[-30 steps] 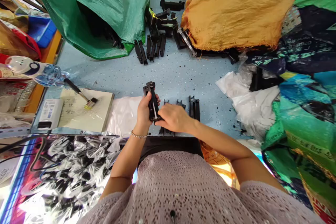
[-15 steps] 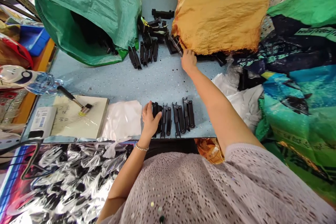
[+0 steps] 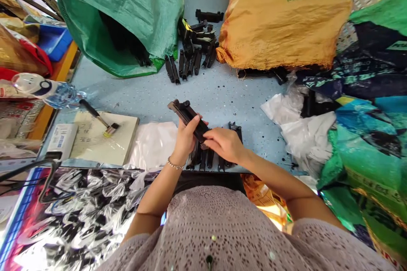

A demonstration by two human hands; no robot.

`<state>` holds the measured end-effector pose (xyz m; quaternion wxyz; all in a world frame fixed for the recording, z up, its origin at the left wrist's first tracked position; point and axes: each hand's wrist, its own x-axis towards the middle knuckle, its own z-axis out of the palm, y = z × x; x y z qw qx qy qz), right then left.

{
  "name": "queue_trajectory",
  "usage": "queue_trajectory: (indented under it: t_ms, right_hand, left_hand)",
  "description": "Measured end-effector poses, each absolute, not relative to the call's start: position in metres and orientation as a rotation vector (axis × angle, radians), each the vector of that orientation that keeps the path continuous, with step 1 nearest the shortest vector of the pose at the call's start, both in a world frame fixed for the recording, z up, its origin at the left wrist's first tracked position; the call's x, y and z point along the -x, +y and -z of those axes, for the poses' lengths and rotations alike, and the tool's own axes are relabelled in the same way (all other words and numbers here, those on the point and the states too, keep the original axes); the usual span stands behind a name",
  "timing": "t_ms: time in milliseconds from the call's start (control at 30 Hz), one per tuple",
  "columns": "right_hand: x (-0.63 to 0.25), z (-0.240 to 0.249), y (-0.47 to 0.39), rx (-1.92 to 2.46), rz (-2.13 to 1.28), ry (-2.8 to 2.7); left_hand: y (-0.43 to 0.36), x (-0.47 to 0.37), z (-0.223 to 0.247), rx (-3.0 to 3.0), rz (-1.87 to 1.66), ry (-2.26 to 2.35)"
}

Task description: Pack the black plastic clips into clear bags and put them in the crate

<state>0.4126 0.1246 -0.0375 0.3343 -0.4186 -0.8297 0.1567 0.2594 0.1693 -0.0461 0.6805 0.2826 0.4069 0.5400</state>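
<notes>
A long black plastic part [image 3: 189, 114] is held tilted above the near edge of the bench, its far end pointing up and left. My left hand [image 3: 187, 136] wraps around its middle, thumb on top. With thumb and fingers, my right hand [image 3: 224, 144] grips its lower right end. Beneath and behind both hands stands a row of similar black parts [image 3: 235, 129], partly covered by them. Farther back, a loose pile of black parts [image 3: 192, 57] lies between a green woven sack [image 3: 136, 12] and an orange woven sack [image 3: 282, 21].
To the left, a brush [image 3: 98, 116] rests on a pad of paper [image 3: 124, 139], beside a white box [image 3: 62, 139] and a plastic bottle [image 3: 60, 93]. Clear plastic bags [image 3: 154, 144] lie nearby. Crumpled white plastic [image 3: 292, 118] and coloured sacks [image 3: 372, 135] crowd the right side.
My right hand has come back from the orange sack's mouth to the near edge. My left hand has risen from the row, and both hands now hold a black part.
</notes>
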Motion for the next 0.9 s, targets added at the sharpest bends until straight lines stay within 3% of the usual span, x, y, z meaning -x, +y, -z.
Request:
queue_trajectory:
  t_ms: [133, 233, 367, 533, 733, 800, 900]
  right_hand:
    - [-0.407, 0.023, 0.154, 1.149, -0.244, -2.207]
    - [-0.404, 0.014, 0.188, 1.192, -0.074, -2.294]
    - [-0.404, 0.012, 0.216, 1.163, -0.090, -2.503]
    - [-0.398, 0.020, 0.178, 1.373, -0.356, -2.474]
    - [-0.398, 0.036, 0.097, 1.370, -1.100, -2.195]
    - [-0.415, 0.042, 0.081, 1.523, -1.007, -2.058]
    - [-0.445, 0.060, 0.065, 1.775, -0.501, -1.972]
  left_hand:
    - [0.159, -0.251, 0.040, -0.747, -1.296, 1.034]
    - [0.149, -0.242, 0.035, -0.786, -1.166, 1.076]
    - [0.145, -0.233, 0.033, -0.746, -1.004, 1.126]
    - [0.155, -0.229, 0.038, -0.652, -1.059, 1.196]
    - [0.149, -0.221, 0.041, -0.756, -1.044, 1.214]
    - [0.138, -0.210, 0.044, -0.817, -0.970, 1.275]
    - [0.122, -0.195, 0.057, -0.831, -0.707, 1.277]
